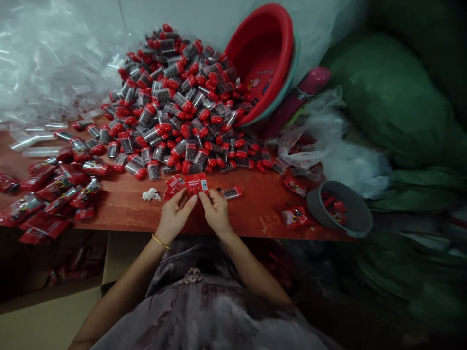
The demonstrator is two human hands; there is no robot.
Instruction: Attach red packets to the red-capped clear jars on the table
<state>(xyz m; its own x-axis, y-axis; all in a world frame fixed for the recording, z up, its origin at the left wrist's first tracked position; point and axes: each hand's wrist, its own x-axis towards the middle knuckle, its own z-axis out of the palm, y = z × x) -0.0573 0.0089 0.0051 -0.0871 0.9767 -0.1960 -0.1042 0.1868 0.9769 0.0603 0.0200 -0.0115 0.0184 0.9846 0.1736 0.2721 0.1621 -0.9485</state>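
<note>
Near the front edge of the reddish table, my left hand pinches the lower left of a small red printed packet. The packet's lower right side is between the thumb and fingers of my right hand. More red packets lie just beyond my left fingers. A clear tube with a red cap and dark beads lies to the right of my right fingertips. Behind my hands rises a big heap of such capped tubes. A crumpled white scrap rests to the left.
Filled red packets are piled at the left, with empty clear tubes behind. A red basin leans at the back. At the right stand a grey bowl and plastic bags. A cardboard box is below the table.
</note>
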